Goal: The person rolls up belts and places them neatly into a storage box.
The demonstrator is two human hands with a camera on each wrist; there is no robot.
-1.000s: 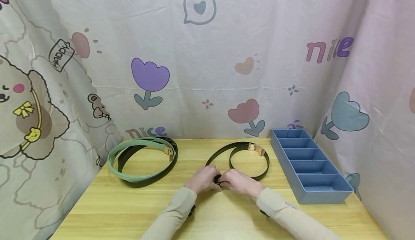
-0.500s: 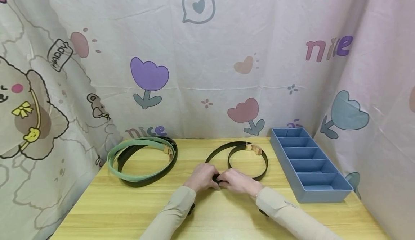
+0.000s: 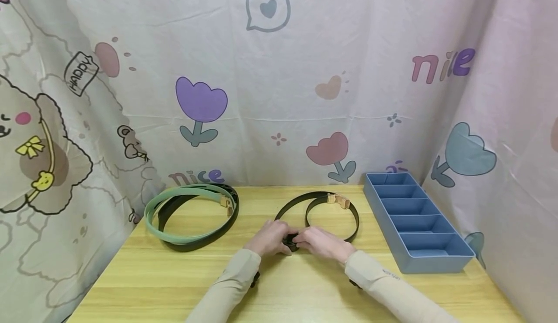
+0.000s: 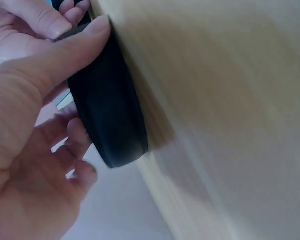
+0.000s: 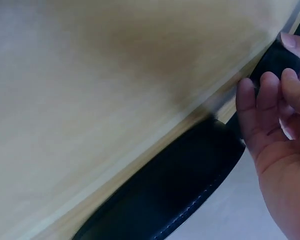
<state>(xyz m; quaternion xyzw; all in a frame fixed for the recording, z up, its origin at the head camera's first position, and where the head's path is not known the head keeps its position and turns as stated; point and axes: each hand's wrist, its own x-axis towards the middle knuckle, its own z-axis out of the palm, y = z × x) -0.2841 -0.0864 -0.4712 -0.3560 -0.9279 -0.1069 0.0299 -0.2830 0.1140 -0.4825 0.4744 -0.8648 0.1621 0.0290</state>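
A thin black belt [image 3: 358,221] lies on the table in a wide loop, its gold buckle [image 3: 339,200] at the back right. Its near end is bent into a small roll [image 3: 290,242] between both hands. My left hand [image 3: 268,238] pinches that roll from the left; in the left wrist view its thumb lies along the black strap [image 4: 107,110], other fingers below. My right hand [image 3: 324,244] grips the roll from the right, fingertips close to the left ones. In the right wrist view its thumb and fingers [image 5: 266,102] pinch the strap. Part of the roll is hidden by the fingers.
A coiled light green belt [image 3: 187,240] with a gold buckle lies with a wider black belt [image 3: 187,248] at the left. A blue box [image 3: 436,266] with several compartments stands at the right. A printed curtain [image 3: 279,90] hangs behind the table [image 3: 305,294].
The belt's loop and gold buckle have shifted slightly left. The small roll between the hands has turned and shows more of itself. The left hand has moved a little left.
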